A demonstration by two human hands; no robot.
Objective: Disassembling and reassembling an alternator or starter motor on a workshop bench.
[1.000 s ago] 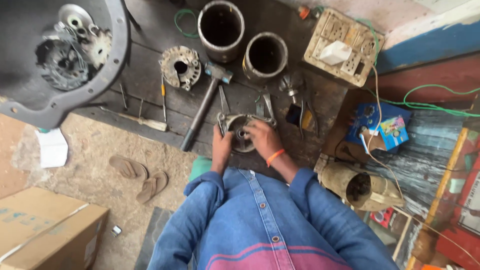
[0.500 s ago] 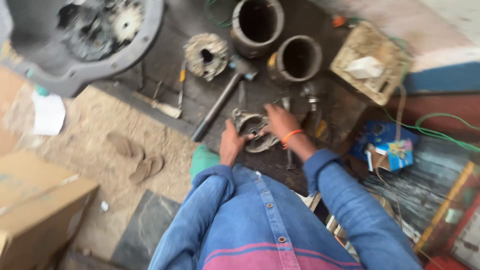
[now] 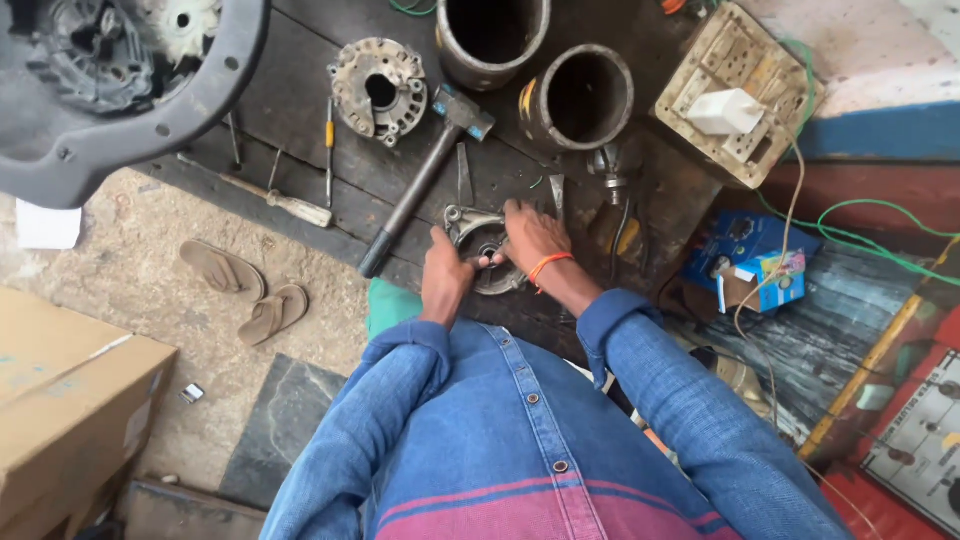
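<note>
The metal housing (image 3: 484, 250) lies on the dark bench, close to the person. The left hand (image 3: 445, 282) grips its near-left rim and the right hand (image 3: 532, 240) grips its right side, fingers closed on it. Holding it flat and firm with both hands would be best. The hammer (image 3: 420, 185) lies just left, two metal tubes (image 3: 585, 98) farther off. Since half a second ago, the hands have stayed on it; the view is steadier.

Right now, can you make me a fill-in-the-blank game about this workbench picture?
1. Both hands, the left hand and the right hand, grip a round ____ housing.
2. The hammer lies to the ____ of the hands.
3. A pair of ____ lies on the floor.
4. The right wrist wears an ____ band.

Missing words: metal; left; sandals; orange
</note>
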